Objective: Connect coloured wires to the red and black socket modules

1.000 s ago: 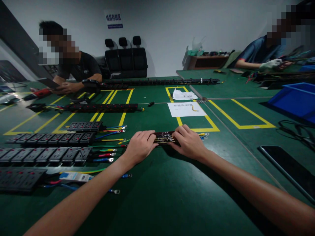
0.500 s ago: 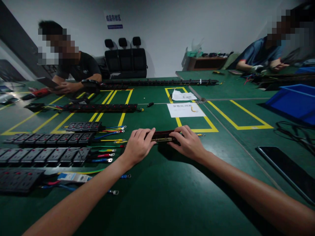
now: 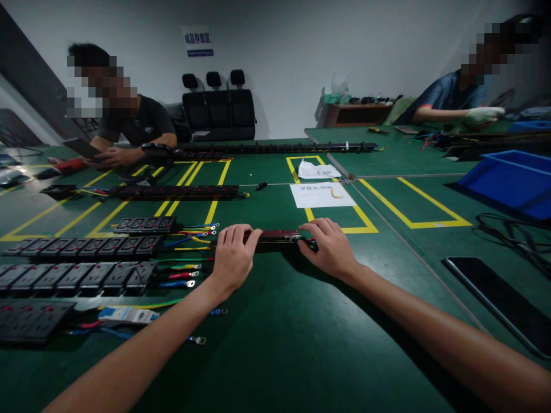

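My left hand (image 3: 235, 258) is wrapped round the left end of a narrow dark strip with a reddish face (image 3: 278, 236), held low over the green table (image 3: 284, 344). At its other end, my right hand (image 3: 329, 246) has curved fingers and thumb about the tip and a bit of wire there. The left hand covers part of the strip. Just left of it lie rows of black socket modules, including a short one (image 3: 144, 224), a longer one (image 3: 90, 245) and another (image 3: 77, 277). Their coloured wires end in ring terminals (image 3: 189, 283).
A dark phone (image 3: 495, 301) and black cables (image 3: 512, 241) lie at right, below a blue bin (image 3: 512, 180). Ahead are a printed sheet (image 3: 321, 195) and a long black strip (image 3: 181, 192). Co-workers sit far left (image 3: 142, 123) and far right (image 3: 439, 97).
The strip has turned so its reddish face shows instead of the brassy bars. My left hand has shifted slightly left. The right-hand co-worker's gloved hand has risen.
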A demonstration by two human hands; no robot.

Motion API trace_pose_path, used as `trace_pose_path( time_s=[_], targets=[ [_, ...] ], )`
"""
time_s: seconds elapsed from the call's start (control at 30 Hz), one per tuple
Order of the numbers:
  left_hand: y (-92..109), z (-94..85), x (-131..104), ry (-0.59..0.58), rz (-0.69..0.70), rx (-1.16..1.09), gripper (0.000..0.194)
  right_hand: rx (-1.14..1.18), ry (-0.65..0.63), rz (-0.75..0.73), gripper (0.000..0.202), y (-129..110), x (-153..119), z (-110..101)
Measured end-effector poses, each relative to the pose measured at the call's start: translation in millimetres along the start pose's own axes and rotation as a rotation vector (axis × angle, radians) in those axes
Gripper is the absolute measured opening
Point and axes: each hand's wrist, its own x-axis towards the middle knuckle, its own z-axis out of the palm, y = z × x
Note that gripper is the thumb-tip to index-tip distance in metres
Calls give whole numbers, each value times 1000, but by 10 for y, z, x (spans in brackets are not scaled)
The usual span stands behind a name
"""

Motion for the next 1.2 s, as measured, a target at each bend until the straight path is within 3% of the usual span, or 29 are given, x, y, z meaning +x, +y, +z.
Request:
trace_pose_path(
  time_s=[0.43,0.67,0.77,0.83,0.9,1.03,1.2],
  targets=[
    [-26,-32,67,-86,-39,-54,27,232,-192,11,21,88,-20,48],
    [-16,-29,76,-143,39,-172,44,323,-199,-23,22,73,-9,5],
    [-28,-5,81,-161,38,-175,54,368,-72,89,15,116,34,-34],
    [-37,8,86,-189,43,-171,56,387,42,254,21,215,57,-43],
    [-42,18,88,-212,45,-166,56,357,74,426,29,352,64,-41],
    [-46,43,85,-215,29,-137,60,233,-150,611,53,552,41,-28],
    [-57,50,95,-232,31,-128,62,59,-301,495,61,499,32,-15]
  ],
)
